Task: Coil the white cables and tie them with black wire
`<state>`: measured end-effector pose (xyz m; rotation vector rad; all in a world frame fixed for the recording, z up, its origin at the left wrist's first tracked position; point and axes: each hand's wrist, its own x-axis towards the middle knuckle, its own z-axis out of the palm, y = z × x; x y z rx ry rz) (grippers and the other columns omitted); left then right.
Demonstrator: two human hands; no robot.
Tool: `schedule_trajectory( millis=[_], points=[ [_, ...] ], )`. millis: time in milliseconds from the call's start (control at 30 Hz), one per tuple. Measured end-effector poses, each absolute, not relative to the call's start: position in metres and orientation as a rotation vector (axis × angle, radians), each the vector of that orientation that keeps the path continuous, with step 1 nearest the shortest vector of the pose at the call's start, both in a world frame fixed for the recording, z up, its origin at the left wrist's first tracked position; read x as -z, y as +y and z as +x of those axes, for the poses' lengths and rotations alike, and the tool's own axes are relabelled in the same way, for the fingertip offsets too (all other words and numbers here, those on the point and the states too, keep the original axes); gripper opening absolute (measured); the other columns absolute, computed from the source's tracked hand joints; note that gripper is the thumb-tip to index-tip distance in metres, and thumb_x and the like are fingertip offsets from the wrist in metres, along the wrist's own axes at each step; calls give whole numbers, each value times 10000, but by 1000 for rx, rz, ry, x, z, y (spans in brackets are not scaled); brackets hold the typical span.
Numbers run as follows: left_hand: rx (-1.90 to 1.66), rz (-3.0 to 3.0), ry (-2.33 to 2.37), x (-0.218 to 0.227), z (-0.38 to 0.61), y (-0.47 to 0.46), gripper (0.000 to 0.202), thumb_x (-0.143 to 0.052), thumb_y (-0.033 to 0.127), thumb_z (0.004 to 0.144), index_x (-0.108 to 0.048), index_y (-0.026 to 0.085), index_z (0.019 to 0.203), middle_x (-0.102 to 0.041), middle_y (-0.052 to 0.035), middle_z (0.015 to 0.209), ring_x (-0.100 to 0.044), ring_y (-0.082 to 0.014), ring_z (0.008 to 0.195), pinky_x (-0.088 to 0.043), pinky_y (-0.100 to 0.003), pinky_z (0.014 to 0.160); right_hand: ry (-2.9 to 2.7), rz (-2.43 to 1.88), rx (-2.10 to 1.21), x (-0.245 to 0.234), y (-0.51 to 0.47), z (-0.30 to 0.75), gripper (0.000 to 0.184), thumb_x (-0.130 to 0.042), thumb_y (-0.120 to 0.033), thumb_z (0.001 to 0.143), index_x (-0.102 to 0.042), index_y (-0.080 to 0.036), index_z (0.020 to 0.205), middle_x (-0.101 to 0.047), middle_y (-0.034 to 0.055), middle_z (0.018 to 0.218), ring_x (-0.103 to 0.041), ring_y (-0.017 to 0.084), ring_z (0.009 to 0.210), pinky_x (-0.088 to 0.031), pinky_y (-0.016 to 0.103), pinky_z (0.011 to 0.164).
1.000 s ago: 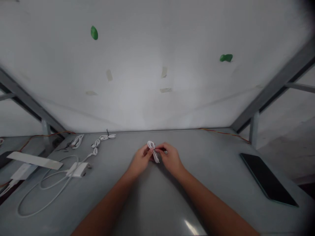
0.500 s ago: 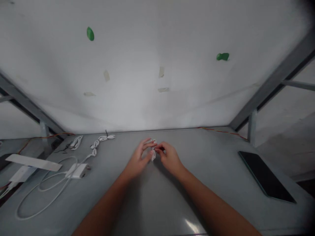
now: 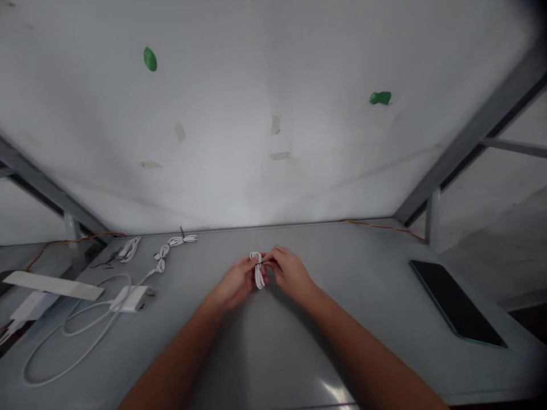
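Note:
Near the middle of the grey table [image 3: 299, 353], a small coiled white cable [image 3: 258, 278] is held in my left hand [image 3: 237, 283], thumb on its near face and fingers behind it. A thin dark twist tie [image 3: 261, 262] crosses the middle of the coil. My right hand [image 3: 290, 273] pinches the end of that tie between thumb and fingertips, just right of the coil. Parts of the left fingers are hidden behind the cable.
Bundled white cables [image 3: 162, 257] lie at the back left, beside a loose coil [image 3: 129, 249]. A white charger [image 3: 132, 298] with a long looping cord and a white strip [image 3: 53, 285] are at left. A dark phone or tablet [image 3: 457, 302] lies at right.
The coil has turned so its loops face me more fully, and my left fingers have moved behind it. My right hand stays at the tie. The view has shifted slightly.

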<state>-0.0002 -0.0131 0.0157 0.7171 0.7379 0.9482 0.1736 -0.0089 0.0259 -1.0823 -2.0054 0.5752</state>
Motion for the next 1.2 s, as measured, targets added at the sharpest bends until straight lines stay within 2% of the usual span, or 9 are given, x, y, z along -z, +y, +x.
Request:
schedule_trajectory(
  millis=[100, 200, 300, 367, 467, 733, 933, 1033, 1200],
  points=[
    [-919, 561, 617, -26, -7, -13, 171, -696, 216, 893, -673, 114, 1029, -505, 25, 680, -532, -97, 579, -464, -235, 603, -2047, -1157, -544, -26, -3, 183, 214, -540, -58, 939, -700, -195, 902, -683, 64, 935, -623, 179, 872, -463, 294, 816],
    [-980, 510, 528, -34, -16, -11, 147, -659, 119, 866, -674, 108, 1011, -396, 59, 637, -436, -66, 523, -401, -202, 547, -2065, -1302, -517, -29, 5, 201, 241, -539, -23, 885, -713, -184, 845, -685, 69, 900, -619, 183, 831, -452, 301, 793],
    [-1036, 578, 556, -33, -18, -9, 132, -684, 181, 891, -666, 114, 1003, -400, 61, 636, -412, -63, 507, -353, -198, 504, -1965, -1377, -568, -38, 7, 211, 190, -567, -72, 872, -718, -184, 842, -700, 64, 876, -620, 189, 794, -444, 308, 758],
    [-1035, 644, 617, -29, -14, -10, 194, -713, 275, 908, -657, 127, 1020, -441, 52, 642, -435, -72, 510, -348, -204, 494, -1889, -1346, -681, -44, 2, 208, 143, -582, -174, 917, -723, -185, 900, -712, 53, 853, -624, 186, 772, -445, 304, 735],
    [-1011, 710, 671, -22, -4, -13, 277, -755, 356, 890, -638, 144, 1026, -494, 40, 658, -459, -80, 518, -367, -209, 504, -1852, -1258, -895, -47, -7, 193, 181, -589, -297, 959, -726, -180, 977, -728, 40, 841, -621, 170, 741, -443, 284, 697],
    [-924, 740, 618, -27, 6, -21, 308, -767, 402, 885, -596, 161, 973, -493, 43, 662, -450, -74, 526, -369, -203, 519, -1862, -1265, -981, -41, -12, 180, 192, -575, -228, 946, -708, -176, 817, -701, 17, 738, -574, 143, 669, -406, 253, 642],
    [-857, 732, 573, -31, 5, -22, 318, -772, 405, 872, -583, 155, 928, -444, 59, 605, -388, -71, 502, -340, -193, 494, -2011, -1456, -609, -56, 0, 212, 158, -583, -162, 898, -704, -187, 799, -716, 45, 760, -560, 163, 680, -360, 290, 650],
    [-922, 730, 609, -31, -2, -18, 285, -733, 401, 902, -589, 162, 960, -413, 74, 601, -372, -62, 478, -320, -178, 471, -1987, -1740, -581, -64, 6, 262, 185, -588, -152, 875, -737, -187, 772, -716, 70, 730, -565, 189, 664, -352, 327, 638],
    [-1000, 743, 878, -25, -10, -10, 296, -675, 418, 926, -603, 190, 1102, -549, 36, 698, -445, -80, 479, -289, -177, 413, -2000, -2052, -824, -62, 3, 334, 256, -679, 28, 629, -680, -173, 469, -609, 49, 458, -502, 171, 468, -348, 359, 580]
  ],
)
